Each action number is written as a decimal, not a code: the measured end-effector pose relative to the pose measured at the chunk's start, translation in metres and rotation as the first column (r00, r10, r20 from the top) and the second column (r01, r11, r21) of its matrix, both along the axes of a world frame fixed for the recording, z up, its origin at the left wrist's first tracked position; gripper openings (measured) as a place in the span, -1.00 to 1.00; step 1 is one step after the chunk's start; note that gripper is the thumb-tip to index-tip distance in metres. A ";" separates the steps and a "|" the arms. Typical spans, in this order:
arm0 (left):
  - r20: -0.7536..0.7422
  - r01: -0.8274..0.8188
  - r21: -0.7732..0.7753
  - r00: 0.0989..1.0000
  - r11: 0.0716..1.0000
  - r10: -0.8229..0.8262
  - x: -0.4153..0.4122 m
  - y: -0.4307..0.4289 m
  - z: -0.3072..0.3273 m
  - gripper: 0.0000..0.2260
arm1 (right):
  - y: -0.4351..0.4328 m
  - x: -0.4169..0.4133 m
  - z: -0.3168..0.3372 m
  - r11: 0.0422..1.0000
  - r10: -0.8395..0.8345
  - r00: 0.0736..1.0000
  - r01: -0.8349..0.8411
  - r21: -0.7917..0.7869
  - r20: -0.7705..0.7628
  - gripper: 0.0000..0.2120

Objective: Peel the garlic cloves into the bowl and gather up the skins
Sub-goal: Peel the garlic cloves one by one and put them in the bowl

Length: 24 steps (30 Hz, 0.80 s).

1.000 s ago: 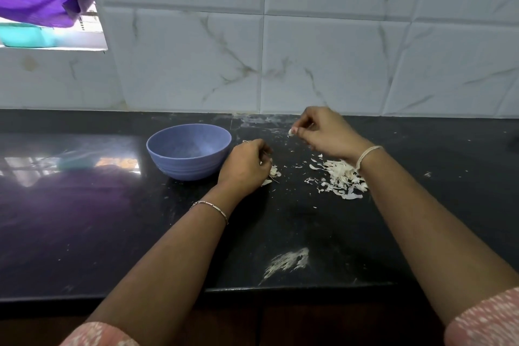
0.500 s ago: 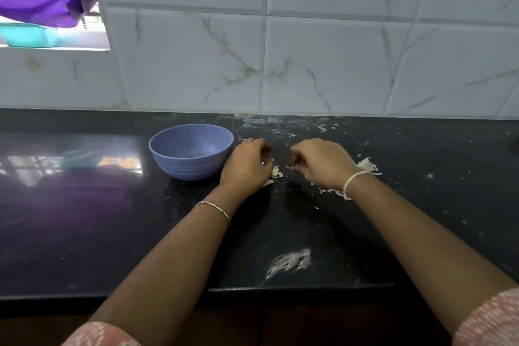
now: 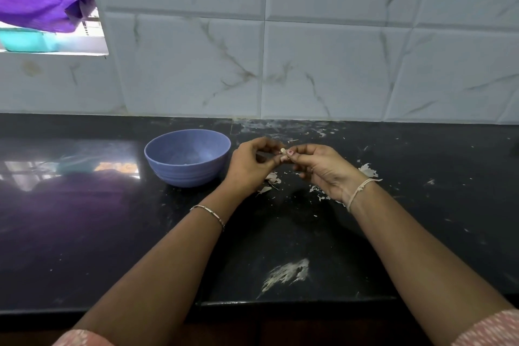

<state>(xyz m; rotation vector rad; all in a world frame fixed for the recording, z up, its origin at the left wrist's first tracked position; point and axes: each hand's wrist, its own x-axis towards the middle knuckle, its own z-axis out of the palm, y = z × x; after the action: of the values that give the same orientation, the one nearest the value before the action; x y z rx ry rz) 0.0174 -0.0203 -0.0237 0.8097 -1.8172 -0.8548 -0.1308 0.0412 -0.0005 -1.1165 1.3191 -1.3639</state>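
Two hands meet above the black countertop point(image 3: 84, 233), just right of the blue bowl point(image 3: 185, 175). The left hand point(image 3: 250, 167) has its fingers curled, and its thumb and fingertips pinch a small pale garlic clove point(image 3: 283, 152). The right hand point(image 3: 323, 170) lies palm up, its fingers bent, and pinches the same clove from the right side. The clove is held clear of the surface, level with the bowl rim and near it. The bowl stands upright on the countertop, touching neither hand. Loose skins point(image 3: 368, 170) lie scattered on the countertop below and to the right of the hands, with more flakes point(image 3: 271, 177) under the left hand. A white smear point(image 3: 286, 274) marks the near edge. A tiled wall point(image 3: 309, 64) closes the far side.
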 end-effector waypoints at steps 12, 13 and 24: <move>0.015 -0.114 0.022 0.993 0.993 0.113 -0.004 -0.003 -0.006 -0.88 | -0.004 0.005 -0.007 0.980 -0.178 0.968 0.158 -0.123 -0.177 -0.89; 0.014 -0.104 0.038 0.994 0.994 0.104 -0.004 -0.002 -0.005 -0.87 | -0.005 0.006 -0.008 0.980 -0.179 0.968 0.159 -0.119 -0.178 -0.90; 0.024 -0.078 0.112 0.997 0.991 0.076 -0.001 0.003 -0.002 -0.86 | -0.009 0.003 -0.011 0.989 -0.147 0.978 0.147 -0.014 -0.146 -0.91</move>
<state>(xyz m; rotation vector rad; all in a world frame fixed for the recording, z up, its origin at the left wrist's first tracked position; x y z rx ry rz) 0.0163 -0.0171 -0.0254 0.9565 -1.7551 -0.9086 -0.1279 0.0319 -0.0112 -1.1581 1.5324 -1.4125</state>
